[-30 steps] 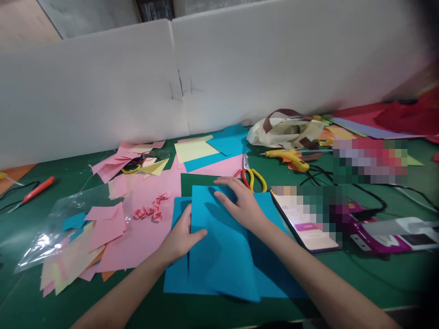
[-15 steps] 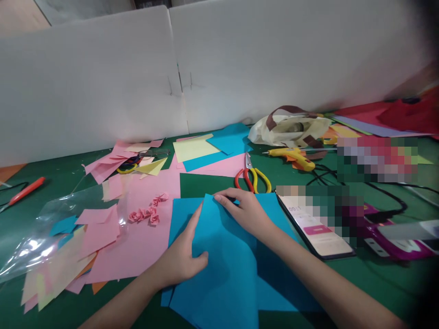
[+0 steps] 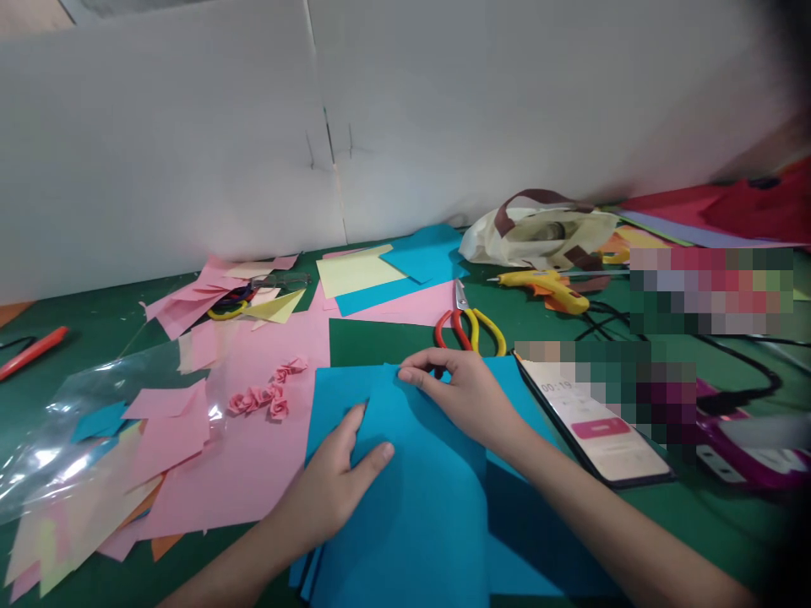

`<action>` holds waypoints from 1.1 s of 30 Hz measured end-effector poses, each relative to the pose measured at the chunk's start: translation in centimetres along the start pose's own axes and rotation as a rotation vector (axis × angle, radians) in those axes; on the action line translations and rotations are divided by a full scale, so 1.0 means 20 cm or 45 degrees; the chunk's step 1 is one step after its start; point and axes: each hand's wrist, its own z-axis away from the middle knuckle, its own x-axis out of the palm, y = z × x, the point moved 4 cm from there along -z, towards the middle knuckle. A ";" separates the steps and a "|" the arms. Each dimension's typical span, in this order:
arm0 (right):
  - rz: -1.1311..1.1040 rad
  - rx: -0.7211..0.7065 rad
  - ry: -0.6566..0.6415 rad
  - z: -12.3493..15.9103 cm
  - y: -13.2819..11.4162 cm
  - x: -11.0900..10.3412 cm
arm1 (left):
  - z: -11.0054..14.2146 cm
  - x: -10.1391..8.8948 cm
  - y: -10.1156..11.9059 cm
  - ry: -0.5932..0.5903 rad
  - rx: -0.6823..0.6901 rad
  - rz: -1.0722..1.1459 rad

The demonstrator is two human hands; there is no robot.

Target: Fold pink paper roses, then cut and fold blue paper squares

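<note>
Green bench (image 3: pixel 380 338), blue paper sheet (image 3: pixel 418 507) drawn nearer

Where the right hand (image 3: pixel 472 393) was spread flat a second ago, its fingers now pinch the sheet's top edge, which has come down close to that of the blue paper (image 3: pixel 532 540) beneath. That suggests closer control of the edge, probably for lining up. The left hand (image 3: pixel 329 481) lies at the sheet's left side, thumb and forefinger spread apart with nothing visibly gripped. The sheet bows between the forearms, with pink paper roses (image 3: pixel 277 401) to the left and scissors with coloured handles (image 3: pixel 461 295) beyond.
</note>
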 end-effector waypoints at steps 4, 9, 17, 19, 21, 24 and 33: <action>-0.006 0.012 -0.006 0.00 0.00 0.00 | -0.02 0.00 -0.05 0.069 0.017 -0.002; -0.007 -0.037 0.007 0.00 -0.02 0.00 | -0.02 0.00 -0.06 0.131 0.066 0.025; 0.133 -0.021 -0.077 0.01 0.01 0.00 | -0.01 -0.02 -0.11 0.123 0.069 -0.026; 0.162 -0.018 -0.093 0.00 0.01 0.00 | -0.01 -0.02 -0.12 0.100 0.067 0.017; 0.139 -0.007 -0.097 0.00 0.01 0.00 | 0.00 -0.01 -0.12 0.078 0.056 0.019; 0.087 0.008 -0.096 0.00 0.02 0.00 | 0.00 -0.01 -0.11 0.075 0.023 -0.036; 0.015 0.032 -0.065 0.00 0.02 0.00 | 0.01 -0.02 -0.10 0.045 0.044 0.030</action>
